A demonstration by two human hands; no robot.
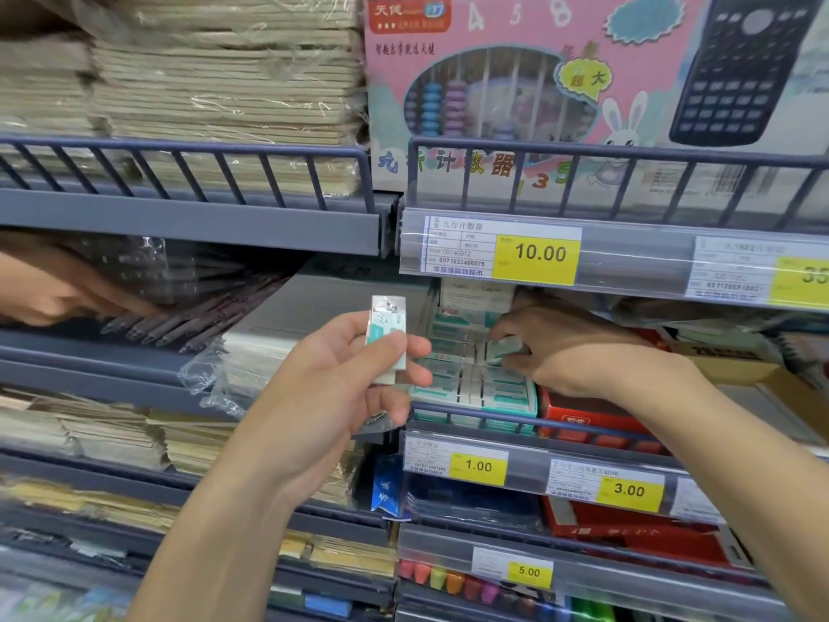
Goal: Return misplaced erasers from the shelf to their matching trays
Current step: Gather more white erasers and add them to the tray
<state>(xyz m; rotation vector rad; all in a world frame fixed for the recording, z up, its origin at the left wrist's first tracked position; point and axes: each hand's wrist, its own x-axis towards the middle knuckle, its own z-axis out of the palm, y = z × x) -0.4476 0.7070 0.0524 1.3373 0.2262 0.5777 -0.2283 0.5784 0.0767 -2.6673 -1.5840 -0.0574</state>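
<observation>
My left hand point(350, 374) is raised in front of the shelf and grips a white eraser with a teal sleeve point(386, 334), held upright between thumb and fingers. To its right my right hand point(565, 347) reaches under the upper shelf and pinches another teal-and-white eraser point(504, 347) at the top of the teal eraser tray point(516, 417). That tray holds several rows of matching erasers. The tray's far end is hidden behind the price rail.
A red box point(583, 413) sits right of the tray. Another person's hand point(49, 294) touches bagged pens point(179, 316) at the left. Wrapped notebooks point(224, 83) and a pink abacus box point(516, 83) fill the upper shelf. Yellow price tags point(536, 255) line the rails.
</observation>
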